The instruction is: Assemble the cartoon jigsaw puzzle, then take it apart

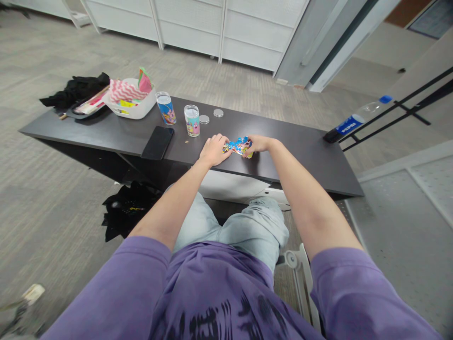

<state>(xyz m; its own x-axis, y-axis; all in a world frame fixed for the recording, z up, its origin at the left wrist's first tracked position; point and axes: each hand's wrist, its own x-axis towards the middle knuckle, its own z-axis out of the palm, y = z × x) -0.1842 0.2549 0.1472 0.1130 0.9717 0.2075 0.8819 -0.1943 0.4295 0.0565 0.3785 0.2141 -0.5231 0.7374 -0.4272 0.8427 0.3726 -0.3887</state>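
A small colourful sheet with an uneven outline, apparently a partly joined jigsaw puzzle [238, 146], lies at the front of the dark table. My left hand [215, 150] rests palm down at its left end, fingers bent over that edge. At the other end, my right hand [257, 143] grips the puzzle between thumb and fingers. Parts of the puzzle are hidden under both hands. Two clear cups with cartoon prints stand behind my left hand: a pink-and-teal cup [192, 122] and a blue cup [166, 108]. Beside them lie two round silver lids, one nearer [204, 120] and one farther [218, 113].
A black phone [157, 142] lies left of my hands on the table [300, 158]. Farther left are a white basket [136, 111] holding a pink zigzag cloth, and a black cloth [79, 92]. A Pepsi bottle [348, 126] leans at the right end, near a black metal frame.
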